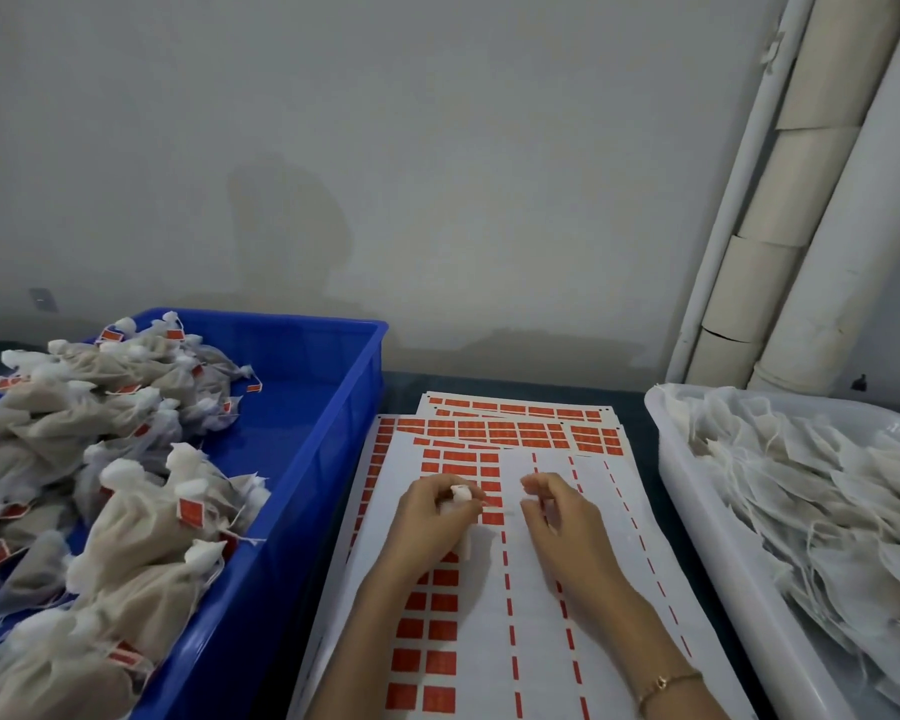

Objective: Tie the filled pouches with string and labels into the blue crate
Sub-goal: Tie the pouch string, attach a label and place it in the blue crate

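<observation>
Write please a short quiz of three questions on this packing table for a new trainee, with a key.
1. True or false: the blue crate holds tied pouches with red labels.
2. Which hand grips the white pouch top? A left, B right, C neither.
3. Fill in: the label sheets lie between the blue crate and the white ____.
Key: 1 true; 2 A, the left hand; 3 tray.

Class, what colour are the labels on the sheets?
Red-orange labels, on white sheets; the head view shows them best.
</observation>
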A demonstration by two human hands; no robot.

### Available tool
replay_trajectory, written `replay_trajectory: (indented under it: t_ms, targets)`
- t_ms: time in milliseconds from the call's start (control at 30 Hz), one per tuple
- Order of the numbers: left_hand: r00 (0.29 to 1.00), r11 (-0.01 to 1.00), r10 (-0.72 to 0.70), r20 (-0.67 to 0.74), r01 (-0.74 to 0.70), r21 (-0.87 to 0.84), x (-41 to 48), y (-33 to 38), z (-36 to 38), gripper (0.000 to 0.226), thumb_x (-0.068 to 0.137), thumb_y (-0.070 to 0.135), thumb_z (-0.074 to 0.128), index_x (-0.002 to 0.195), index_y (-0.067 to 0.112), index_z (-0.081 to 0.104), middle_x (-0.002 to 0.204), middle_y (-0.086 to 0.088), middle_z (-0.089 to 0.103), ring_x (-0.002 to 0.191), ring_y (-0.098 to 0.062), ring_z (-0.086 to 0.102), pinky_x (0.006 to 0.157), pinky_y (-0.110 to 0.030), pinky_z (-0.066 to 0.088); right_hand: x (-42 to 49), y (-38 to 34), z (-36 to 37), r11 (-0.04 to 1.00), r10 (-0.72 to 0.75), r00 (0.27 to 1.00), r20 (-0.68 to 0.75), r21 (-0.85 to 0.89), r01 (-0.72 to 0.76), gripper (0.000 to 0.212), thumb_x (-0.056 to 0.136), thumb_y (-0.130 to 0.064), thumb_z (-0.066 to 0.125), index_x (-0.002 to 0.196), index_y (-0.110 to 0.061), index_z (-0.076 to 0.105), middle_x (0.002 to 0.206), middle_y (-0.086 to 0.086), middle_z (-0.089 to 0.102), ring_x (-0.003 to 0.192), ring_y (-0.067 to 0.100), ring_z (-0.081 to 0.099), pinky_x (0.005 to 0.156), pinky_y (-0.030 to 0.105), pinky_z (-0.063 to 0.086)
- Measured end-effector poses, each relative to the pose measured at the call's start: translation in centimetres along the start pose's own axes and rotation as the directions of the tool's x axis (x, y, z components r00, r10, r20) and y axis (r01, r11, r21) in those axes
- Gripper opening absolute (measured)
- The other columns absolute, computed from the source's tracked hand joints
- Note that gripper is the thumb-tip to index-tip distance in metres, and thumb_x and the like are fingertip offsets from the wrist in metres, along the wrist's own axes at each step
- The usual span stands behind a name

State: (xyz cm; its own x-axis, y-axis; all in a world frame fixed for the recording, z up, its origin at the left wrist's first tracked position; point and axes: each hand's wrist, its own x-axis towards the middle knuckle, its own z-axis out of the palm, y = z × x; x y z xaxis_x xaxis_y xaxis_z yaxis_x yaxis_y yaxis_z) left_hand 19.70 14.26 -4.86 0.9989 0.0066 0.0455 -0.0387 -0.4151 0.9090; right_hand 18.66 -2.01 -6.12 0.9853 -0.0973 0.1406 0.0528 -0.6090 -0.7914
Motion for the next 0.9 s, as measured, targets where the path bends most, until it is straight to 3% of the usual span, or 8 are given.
replay_trajectory:
  t_ms: [100, 200, 333, 433, 633, 900]
  targets:
    - [0.998, 0.995, 0.051, -0.041, -0.047, 0.093, 0.2, -0.4, -0.2, 0.014, 0.089, 0.032, 0.061, 0.100, 0.040, 0.061, 0.103, 0.022, 0.059, 0.086, -0.003, 0.061, 0.066, -0.010, 0.050, -0.2, 1.2, 0.1, 0.983, 0.048, 0.988, 0.144, -0.180, -0.021, 0.053, 0.090, -0.050, 0.052, 0.138, -0.042, 0.030, 0.148, -0.015, 0.034, 0.132, 0.009, 0.039, 0.106, 0.035, 0.037]
    - [0.992, 0.967, 0.117, -0.057, -0.100, 0.233, 0.2, -0.6, -0.1, 0.021, 0.091, 0.031, 0.058, 0.108, 0.043, 0.057, 0.109, 0.020, 0.059, 0.085, -0.005, 0.062, 0.074, -0.014, 0.053, 0.0, 1.5, -0.3, 0.940, 0.045, 0.963, 0.266, -0.336, 0.049, 0.072, 0.085, -0.063, 0.048, 0.144, -0.045, 0.012, 0.155, -0.019, 0.016, 0.141, 0.010, 0.024, 0.113, 0.039, 0.027]
    - [0.984, 0.899, 0.173, -0.051, -0.136, 0.416, 0.4, -0.7, 0.1, 0.027, 0.092, 0.028, 0.057, 0.115, 0.042, 0.055, 0.119, 0.012, 0.062, 0.090, -0.011, 0.062, 0.082, -0.021, 0.054, 0.3, 1.4, -1.2, 0.903, 0.041, 0.940, 0.340, -0.416, 0.111, 0.075, 0.084, -0.067, 0.046, 0.146, -0.044, 0.011, 0.156, -0.019, 0.011, 0.143, 0.011, 0.018, 0.115, 0.041, 0.023]
    - [0.991, 0.877, 0.136, 0.013, -0.127, 0.463, 0.6, -1.0, 0.1, 0.029, 0.089, 0.035, 0.060, 0.116, 0.044, 0.056, 0.124, 0.011, 0.060, 0.098, -0.015, 0.060, 0.087, -0.028, 0.054, 0.4, 1.1, -1.3, 0.862, 0.034, 0.933, 0.358, -0.482, 0.154, 0.073, 0.085, -0.068, 0.042, 0.147, -0.043, 0.011, 0.157, -0.018, 0.008, 0.145, 0.011, 0.012, 0.117, 0.041, 0.016]
    - [0.987, 0.831, 0.056, 0.149, -0.129, 0.541, 0.8, -1.6, 0.8, 0.053, 0.073, 0.066, 0.061, 0.123, 0.052, 0.051, 0.128, 0.016, 0.057, 0.104, -0.013, 0.056, 0.090, -0.026, 0.046, 0.5, 1.0, -1.4, 0.836, 0.003, 0.938, 0.347, -0.515, 0.188, 0.065, 0.088, -0.065, 0.041, 0.145, -0.043, 0.020, 0.156, -0.017, 0.016, 0.144, 0.011, 0.018, 0.116, 0.040, 0.017]
    - [0.980, 0.814, 0.108, 0.168, -0.184, 0.550, 1.0, -1.5, 1.0, 0.045, 0.078, 0.061, 0.062, 0.119, 0.042, 0.062, 0.120, 0.014, 0.064, 0.088, -0.007, 0.055, 0.080, -0.018, 0.042, 0.1, 0.1, -1.7, 0.830, -0.027, 0.960, 0.277, -0.529, 0.176, 0.050, 0.089, -0.055, 0.050, 0.136, -0.041, 0.042, 0.143, -0.013, 0.043, 0.127, 0.013, 0.045, 0.108, 0.034, 0.033]
